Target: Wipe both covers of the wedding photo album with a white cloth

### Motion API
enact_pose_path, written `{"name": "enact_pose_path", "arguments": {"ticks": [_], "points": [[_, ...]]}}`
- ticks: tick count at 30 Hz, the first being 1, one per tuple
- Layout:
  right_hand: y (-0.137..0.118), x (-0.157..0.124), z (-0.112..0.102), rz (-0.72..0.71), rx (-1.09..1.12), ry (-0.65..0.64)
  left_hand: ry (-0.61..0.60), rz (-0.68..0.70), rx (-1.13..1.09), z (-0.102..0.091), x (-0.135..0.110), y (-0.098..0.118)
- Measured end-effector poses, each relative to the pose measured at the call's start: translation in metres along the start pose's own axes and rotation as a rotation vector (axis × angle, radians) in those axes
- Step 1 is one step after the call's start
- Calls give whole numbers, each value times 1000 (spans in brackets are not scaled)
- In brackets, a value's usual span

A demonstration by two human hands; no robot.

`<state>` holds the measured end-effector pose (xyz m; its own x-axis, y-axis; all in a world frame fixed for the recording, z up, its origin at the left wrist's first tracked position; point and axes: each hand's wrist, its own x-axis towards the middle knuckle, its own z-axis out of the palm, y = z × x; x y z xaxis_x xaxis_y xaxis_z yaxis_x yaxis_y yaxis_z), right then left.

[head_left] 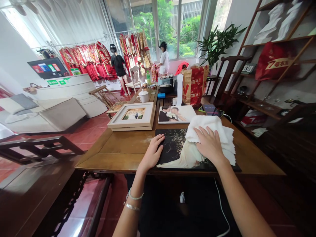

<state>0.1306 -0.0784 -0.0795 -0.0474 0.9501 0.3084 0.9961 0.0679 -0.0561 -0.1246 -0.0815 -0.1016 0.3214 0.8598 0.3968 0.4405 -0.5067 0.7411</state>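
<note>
A large dark photo panel (170, 144) showing a pale gown lies flat at the front edge of the wooden table (111, 153). My left hand (153, 149) rests on the panel's left edge, fingers stretched out, holding nothing. Spread over the panel's right side is a white towel (203, 125), bunched and folded. My right hand (209, 144) lies flat on this towel with its fingers spread, pressing it against the panel. The towel covers the panel's upper right part.
Beyond the panel lie a smaller photo panel (176, 115) and white picture frames (132, 117), stacked. A phone (211, 110) with a cable sits at the right. Farther back are a white lidded cup (143, 96) and a red paper bag (195, 85). Two people stand by garment racks.
</note>
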Motion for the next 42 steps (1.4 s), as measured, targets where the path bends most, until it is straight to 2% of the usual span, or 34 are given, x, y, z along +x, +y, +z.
{"name": "enact_pose_path", "arguments": {"ticks": [8,14,17,21,26,31,36,39,42], "points": [[-40,0,-2,-74,18,-11,-13,-12,6,1,1,2],[-61,-10,-3,-193,87,2,-13,-20,8,2,2,3],[-57,-19,-7,-290,161,-6,-9,-26,9,1,2,4],[-34,-36,-15,-436,271,-52,-9,-29,5,0,1,4],[-2,-60,-23,-491,326,-81,-6,-19,2,0,0,3],[30,-66,-23,-461,323,-103,-1,-20,1,0,-1,2],[53,-39,-14,-368,266,-105,-10,-28,2,1,0,3],[50,-16,-9,-238,201,-110,-12,-33,11,1,0,4],[28,4,-8,-84,127,-117,-18,-38,19,1,1,4]]}}
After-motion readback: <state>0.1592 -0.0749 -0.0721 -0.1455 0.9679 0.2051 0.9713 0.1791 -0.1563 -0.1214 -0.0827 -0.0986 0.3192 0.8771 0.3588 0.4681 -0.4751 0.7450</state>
